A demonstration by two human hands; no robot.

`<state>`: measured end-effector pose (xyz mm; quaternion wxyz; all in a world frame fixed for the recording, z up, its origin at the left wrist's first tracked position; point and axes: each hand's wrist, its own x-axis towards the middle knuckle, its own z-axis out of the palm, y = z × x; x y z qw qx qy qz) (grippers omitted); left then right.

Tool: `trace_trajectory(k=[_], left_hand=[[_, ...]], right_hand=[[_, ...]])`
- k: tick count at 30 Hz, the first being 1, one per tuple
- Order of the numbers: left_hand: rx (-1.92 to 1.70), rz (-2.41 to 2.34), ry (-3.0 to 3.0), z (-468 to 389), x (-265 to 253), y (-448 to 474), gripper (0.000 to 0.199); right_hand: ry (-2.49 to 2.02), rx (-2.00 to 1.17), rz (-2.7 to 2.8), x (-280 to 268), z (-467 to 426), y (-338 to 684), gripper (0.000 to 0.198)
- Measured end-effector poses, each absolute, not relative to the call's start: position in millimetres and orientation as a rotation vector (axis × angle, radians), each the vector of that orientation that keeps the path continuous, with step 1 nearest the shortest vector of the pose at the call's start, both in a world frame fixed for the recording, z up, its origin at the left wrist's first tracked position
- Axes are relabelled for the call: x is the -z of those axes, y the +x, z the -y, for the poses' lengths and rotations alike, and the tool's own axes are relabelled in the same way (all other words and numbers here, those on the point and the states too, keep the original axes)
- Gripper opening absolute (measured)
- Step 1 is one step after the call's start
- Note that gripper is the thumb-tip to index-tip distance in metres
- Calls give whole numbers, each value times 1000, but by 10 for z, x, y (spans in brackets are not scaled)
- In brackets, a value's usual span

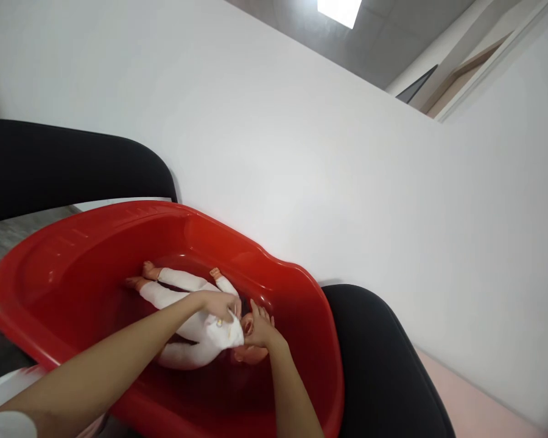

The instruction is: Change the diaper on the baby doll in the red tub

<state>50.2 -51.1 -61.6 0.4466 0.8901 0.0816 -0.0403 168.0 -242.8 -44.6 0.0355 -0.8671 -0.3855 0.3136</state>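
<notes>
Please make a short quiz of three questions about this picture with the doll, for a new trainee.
1. True or false: the doll lies inside the red tub.
2. What does the left hand touch? A) the tub's rim B) the doll's white suit C) the wall
3. Fill in: the right hand is at the doll's ____.

Key: 1 true; 2 B; 3 head.
</notes>
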Motion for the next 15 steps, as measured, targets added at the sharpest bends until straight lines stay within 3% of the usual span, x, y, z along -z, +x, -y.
trace_trajectory(k=[3,6,10,15], left_hand=[[93,-248,2053,272,652,576,33],[-132,-434,2052,261,810,639,29],[-290,-456,2093,484,1031,676,36],[-183,-340,2327,747,1097,625,41]], right_hand=[[-2617,-803,1319,421,2334,1605,100],[-2617,-676,1445,445,2242,1523,68],[-2618,-657,1530,483,2201,1447,58],[-2638,-670,1561,504,2218,1435,50]])
